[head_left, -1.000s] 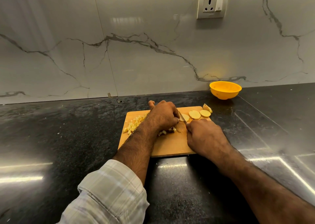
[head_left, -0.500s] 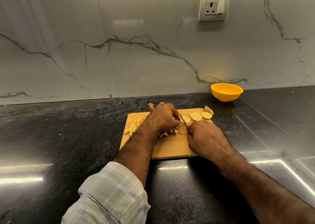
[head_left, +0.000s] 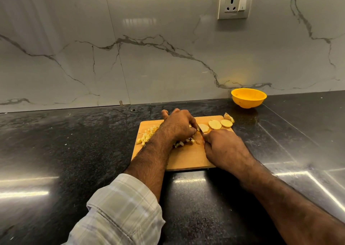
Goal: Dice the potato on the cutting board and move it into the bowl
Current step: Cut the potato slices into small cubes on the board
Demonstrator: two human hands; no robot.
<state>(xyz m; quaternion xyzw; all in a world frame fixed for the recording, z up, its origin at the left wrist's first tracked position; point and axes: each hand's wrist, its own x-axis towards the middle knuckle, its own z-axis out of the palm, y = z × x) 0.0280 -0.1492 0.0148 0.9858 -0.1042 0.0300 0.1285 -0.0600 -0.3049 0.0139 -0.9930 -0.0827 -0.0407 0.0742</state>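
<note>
On the board (head_left: 186, 159), more dice (head_left: 183, 143) lie than a second ago; left hand (head_left: 178, 126) curls over potato; right hand (head_left: 225, 147) grips knife (head_left: 200, 131); slices (head_left: 214, 124) remain; bowl (head_left: 248, 97) unfilled.

one wooden cutting board (head_left: 188, 159) lies on one dark desk (head_left: 74, 151). one yellow bowl (head_left: 248, 97) stands on the desk. three round potato slices (head_left: 214, 124) lie flat in a row on the board, and one chunkier end piece (head_left: 228, 117) sits at its far right corner. two heaps of diced potato show: one heap (head_left: 146, 135) at the left of the board and one smaller heap (head_left: 183, 143) in the middle, the cubes too small and crowded to count. one knife blade (head_left: 200, 131) shows. two hands are in view, one left hand (head_left: 179, 125) and one right hand (head_left: 224, 147). one checked sleeve (head_left: 119, 211) shows. one wall socket (head_left: 235, 3) with one switch (head_left: 242, 3).
</note>
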